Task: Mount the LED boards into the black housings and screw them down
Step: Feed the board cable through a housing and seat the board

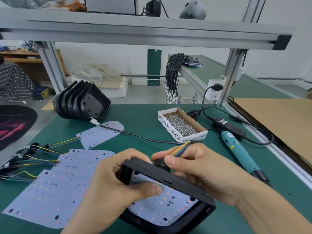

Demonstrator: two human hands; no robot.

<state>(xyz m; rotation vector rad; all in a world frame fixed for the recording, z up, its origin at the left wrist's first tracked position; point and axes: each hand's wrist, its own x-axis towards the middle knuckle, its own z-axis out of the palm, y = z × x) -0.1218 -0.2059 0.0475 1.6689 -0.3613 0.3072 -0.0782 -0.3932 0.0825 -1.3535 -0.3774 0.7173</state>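
Observation:
A black housing [184, 184] is tilted above the green mat, with a white LED board [162, 210] lying inside it. My left hand [109, 179] grips the housing's left end, thumb pressed on the board. At the housing's top edge my right hand [199, 164] pinches the black round grommet [161, 162], and the coloured wires [180, 150] run up between its fingers. More white LED boards [55, 188] with wire tails lie overlapped at the left. Another LED board [101, 132] lies further back. A stack of black housings [81, 102] lies on its side at the back left.
A cardboard box of screws [181, 124] stands right of centre. A teal electric screwdriver [243, 154] lies at the right with its black adapter [228, 126] and cable. A bundle of black cables [172, 73] hangs from the frame rail behind. Brown cardboard [278, 119] covers the far right.

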